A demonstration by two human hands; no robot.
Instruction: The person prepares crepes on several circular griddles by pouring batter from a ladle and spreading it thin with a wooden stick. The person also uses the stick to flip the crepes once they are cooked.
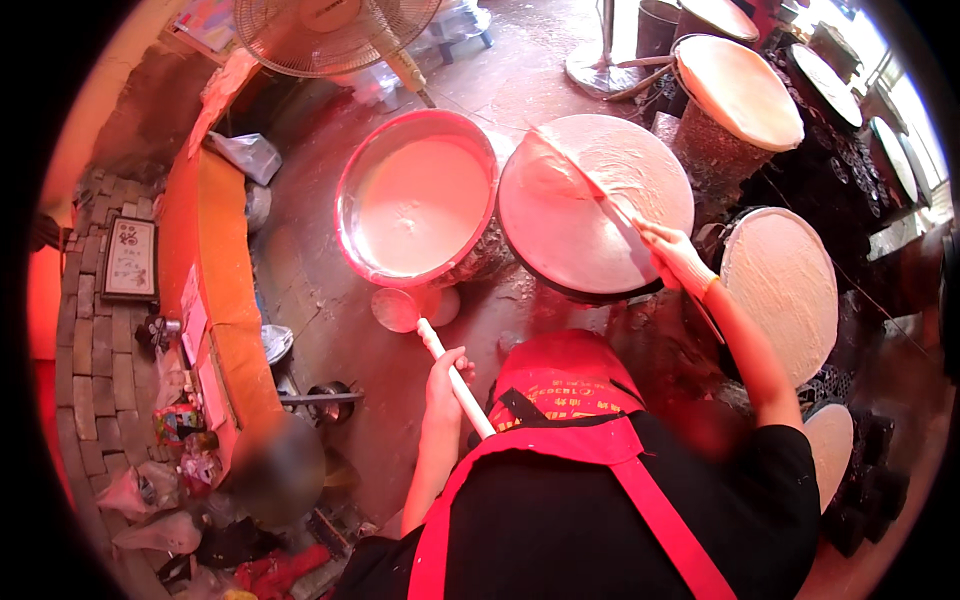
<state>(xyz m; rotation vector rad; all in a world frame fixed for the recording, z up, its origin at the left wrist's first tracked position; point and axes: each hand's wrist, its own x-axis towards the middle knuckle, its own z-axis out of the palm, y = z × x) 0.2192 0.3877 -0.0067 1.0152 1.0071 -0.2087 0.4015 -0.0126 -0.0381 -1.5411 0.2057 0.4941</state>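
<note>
Two hands are full: the right hand (676, 255) holds a thin stick spreader (585, 180) on the round batter-covered griddle (590, 225), and the left hand (445, 385) grips a white-handled ladle (400, 310) pointing far-left toward the big metal bowl of white batter (418, 200).

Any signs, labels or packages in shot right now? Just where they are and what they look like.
Framed rectangular sign: left on the brick ledge, dark frame, pale panel.
Pale paper sheets: stuck on the orange counter front.
Small colourful packets: lower left on the ledge.
Red apron bib: yellow printing, bottom centre.
</note>
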